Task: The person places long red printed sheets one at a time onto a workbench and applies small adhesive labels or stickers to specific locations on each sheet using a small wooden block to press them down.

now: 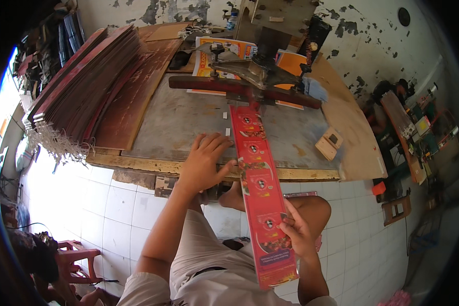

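A long red printed strip (264, 204) with food pictures stretches from in front of my body onto the grey metal tabletop (173, 117). Around its right edge, near the close end, my right hand (297, 232) is closed with the thumb on top. My left hand (204, 158) lies flat at the front of the table, fingers spread, just left of the strip, holding nothing. The strip's far end meets the middle of a hand press (257, 71) with a dark red crossbar (199, 83). Whether that end lies under the press head cannot be made out.
A thick stack of dark red strips (81, 81) with strings at their ends lies on the table's left. A small wooden block (329, 143) sits at the right. Two small white pieces (228, 131) lie beside the strip. A red stool (79, 260) stands lower left.
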The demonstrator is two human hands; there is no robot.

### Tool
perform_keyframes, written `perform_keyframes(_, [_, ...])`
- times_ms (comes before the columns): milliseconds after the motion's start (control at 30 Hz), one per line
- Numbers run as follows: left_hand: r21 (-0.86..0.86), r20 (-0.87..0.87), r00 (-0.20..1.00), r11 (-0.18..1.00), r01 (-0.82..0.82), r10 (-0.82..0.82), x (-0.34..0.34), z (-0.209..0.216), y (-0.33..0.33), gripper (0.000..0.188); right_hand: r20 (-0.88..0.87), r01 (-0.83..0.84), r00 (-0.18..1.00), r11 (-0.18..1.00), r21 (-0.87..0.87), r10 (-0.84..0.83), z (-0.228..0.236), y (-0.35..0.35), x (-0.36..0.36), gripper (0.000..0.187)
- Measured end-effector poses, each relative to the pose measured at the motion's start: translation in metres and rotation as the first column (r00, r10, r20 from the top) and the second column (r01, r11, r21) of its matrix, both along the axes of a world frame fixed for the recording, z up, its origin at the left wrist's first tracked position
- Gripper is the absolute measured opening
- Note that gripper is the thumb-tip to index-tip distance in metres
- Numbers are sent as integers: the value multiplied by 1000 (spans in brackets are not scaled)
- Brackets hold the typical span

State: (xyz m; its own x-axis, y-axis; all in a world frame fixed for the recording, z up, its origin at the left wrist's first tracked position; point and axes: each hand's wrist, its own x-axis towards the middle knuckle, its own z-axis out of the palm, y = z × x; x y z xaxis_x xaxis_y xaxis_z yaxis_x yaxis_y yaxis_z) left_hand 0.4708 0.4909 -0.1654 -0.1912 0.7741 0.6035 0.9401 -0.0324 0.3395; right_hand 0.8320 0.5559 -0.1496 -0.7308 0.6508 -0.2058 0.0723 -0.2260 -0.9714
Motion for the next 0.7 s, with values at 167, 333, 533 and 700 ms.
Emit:
perform_keyframes(167, [-72,-41,997,996,62,-65,-2,4,-3,58,-50,-25,998,1000,-3,24,-17,-7,-14,81])
perform_keyframes(333, [-118,-86,992,989,86,-97,-1,2,-3,55,-15,41,999,999,-19,-41,-13,-13,-9,77])
perform_keyframes(533, [-117,-110,989,990,84,-97,3,7,2,60,-19,128,991,989,-69,-130,5,-19,-27,78])
perform_keyframes(700, [-129,-73,997,991,18,-27,3,5,-3,63,-30,10,999,999,-44,-12,-9,-13,-29,76])
